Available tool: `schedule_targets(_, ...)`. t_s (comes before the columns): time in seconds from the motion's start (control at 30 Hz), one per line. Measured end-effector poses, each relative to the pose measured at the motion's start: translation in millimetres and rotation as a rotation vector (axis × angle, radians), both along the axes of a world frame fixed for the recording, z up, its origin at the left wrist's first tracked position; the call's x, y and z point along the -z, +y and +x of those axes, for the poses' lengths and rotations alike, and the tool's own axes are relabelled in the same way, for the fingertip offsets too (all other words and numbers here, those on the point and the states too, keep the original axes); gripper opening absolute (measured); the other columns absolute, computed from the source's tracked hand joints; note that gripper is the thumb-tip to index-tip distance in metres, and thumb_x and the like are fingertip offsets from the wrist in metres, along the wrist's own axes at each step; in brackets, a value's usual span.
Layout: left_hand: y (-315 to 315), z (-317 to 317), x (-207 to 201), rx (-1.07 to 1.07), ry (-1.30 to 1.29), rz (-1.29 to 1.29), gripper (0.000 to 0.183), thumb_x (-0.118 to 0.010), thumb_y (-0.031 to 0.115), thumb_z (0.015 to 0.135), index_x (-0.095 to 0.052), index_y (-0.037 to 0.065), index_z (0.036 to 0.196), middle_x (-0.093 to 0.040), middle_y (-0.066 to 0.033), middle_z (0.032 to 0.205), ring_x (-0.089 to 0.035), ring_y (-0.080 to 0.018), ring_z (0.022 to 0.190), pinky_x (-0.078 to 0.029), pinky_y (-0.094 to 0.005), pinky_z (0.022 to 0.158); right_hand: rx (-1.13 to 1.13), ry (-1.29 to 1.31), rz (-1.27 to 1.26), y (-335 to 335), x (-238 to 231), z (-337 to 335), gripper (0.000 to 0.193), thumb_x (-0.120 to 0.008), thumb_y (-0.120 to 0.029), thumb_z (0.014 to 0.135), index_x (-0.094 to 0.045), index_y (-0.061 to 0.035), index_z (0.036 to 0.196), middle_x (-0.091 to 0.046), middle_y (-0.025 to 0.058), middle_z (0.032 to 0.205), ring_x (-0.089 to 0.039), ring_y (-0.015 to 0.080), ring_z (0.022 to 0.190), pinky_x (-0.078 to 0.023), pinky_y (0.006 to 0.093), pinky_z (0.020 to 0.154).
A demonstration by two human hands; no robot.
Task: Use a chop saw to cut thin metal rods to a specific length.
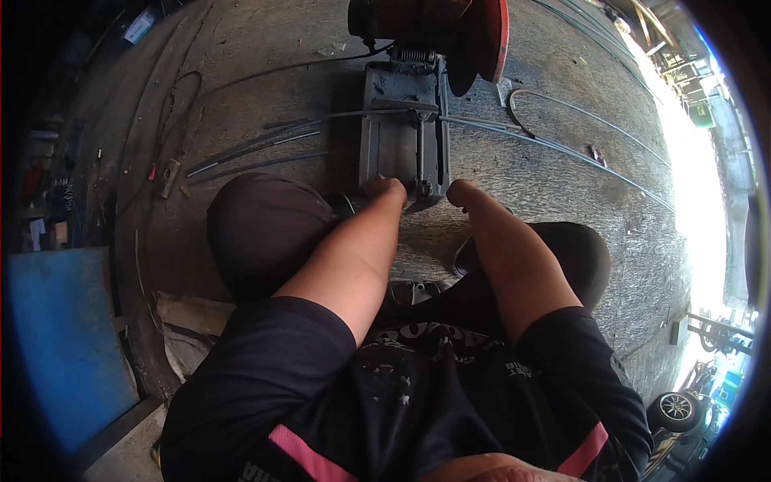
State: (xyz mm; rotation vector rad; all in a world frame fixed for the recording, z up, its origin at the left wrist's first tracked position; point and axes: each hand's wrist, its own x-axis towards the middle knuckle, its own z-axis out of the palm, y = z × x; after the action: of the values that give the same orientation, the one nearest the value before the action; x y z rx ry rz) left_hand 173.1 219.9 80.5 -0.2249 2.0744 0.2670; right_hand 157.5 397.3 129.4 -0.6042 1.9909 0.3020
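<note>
While left hand (pixel 387 189) at saw (pixel 405 90), white shirt lettering (pixel 434 329).

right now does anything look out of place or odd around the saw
Slightly untidy: metal rods fan unevenly left of the saw, and a cable or rod curls into a loop on its right.

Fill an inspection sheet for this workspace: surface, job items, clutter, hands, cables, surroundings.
Surface: rough, scuffed floor.
Job items: cut-off saw with red guard; thin metal rods to both sides.
Clutter: small red item and small block, left.
Hands: left hand at the saw base's near end; right hand by its near right corner; grips unclear.
Cables: dark cable running left from saw.
Surroundings: blue panel left, vehicle wheel lower right.
</note>
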Motion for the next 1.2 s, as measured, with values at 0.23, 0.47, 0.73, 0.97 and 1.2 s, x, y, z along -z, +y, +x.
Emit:
schedule_targets(0.23, 2, 8, -11, -0.230, 0.180, -0.001, 0.033, -0.054, 0.016, 0.083, -0.065, 0.007, 0.113, -0.057, -0.0117, 0.127, -0.052, -0.0283, 0.120, -0.041, -0.0411, 0.099, 0.179, -0.101, -0.047, 7, 29, 0, 0.022, -0.053, -0.005, 0.081, -0.066, -0.0006, 0.097, -0.066, 0.0154, 0.099, -0.067, 0.0298, 0.082, -0.055, 0.0410, 0.068)
schedule_targets(0.47, 3, 0, 12, -0.209, 0.227, 0.154, 0.039, -0.046, 0.021, 0.083, -0.063, 0.002, 0.113, -0.052, -0.0200, 0.129, -0.048, -0.0344, 0.123, -0.040, -0.0414, 0.100, 0.917, -0.292, -0.200, 11, 12, 6, 0.021, -0.057, -0.018, 0.088, -0.061, -0.0072, 0.105, -0.065, 0.0122, 0.102, -0.066, 0.0258, 0.082, -0.055, 0.0396, 0.062)
schedule_targets(0.73, 6, 4, 1, -0.565, 0.451, 0.504, 0.079, -0.063, 0.059, 0.072, -0.050, -0.001, 0.122, -0.055, -0.0235, 0.124, -0.054, -0.0330, 0.116, -0.042, -0.0408, 0.098, 0.545, -0.130, 0.032, 13, 43, -4, 0.027, -0.054, -0.013, 0.084, -0.063, -0.0055, 0.108, -0.066, 0.0120, 0.103, -0.067, 0.0278, 0.083, -0.054, 0.0429, 0.072)
schedule_targets(0.97, 6, 21, -16, -0.314, 0.443, 0.516, 0.098, -0.086, 0.051, 0.052, -0.040, 0.002, 0.124, -0.051, -0.0225, 0.125, -0.051, -0.0318, 0.116, -0.040, -0.0383, 0.099, 0.203, -0.098, 0.047, 5, 43, -8, 0.029, -0.043, -0.012, 0.090, -0.060, 0.0000, 0.110, -0.065, 0.0128, 0.106, -0.068, 0.0286, 0.080, -0.056, 0.0440, 0.067)
schedule_targets(1.2, 10, -3, 16, -0.701, 0.704, 0.353, 0.081, -0.073, 0.051, 0.068, -0.044, 0.000, 0.123, -0.055, -0.0231, 0.120, -0.056, -0.0345, 0.110, -0.045, -0.0420, 0.093, 0.188, 0.071, -0.019, 0, 22, -3, 0.025, -0.058, -0.015, 0.078, -0.070, -0.0083, 0.098, -0.066, 0.0153, 0.104, -0.064, 0.0326, 0.095, -0.051, 0.0401, 0.083)
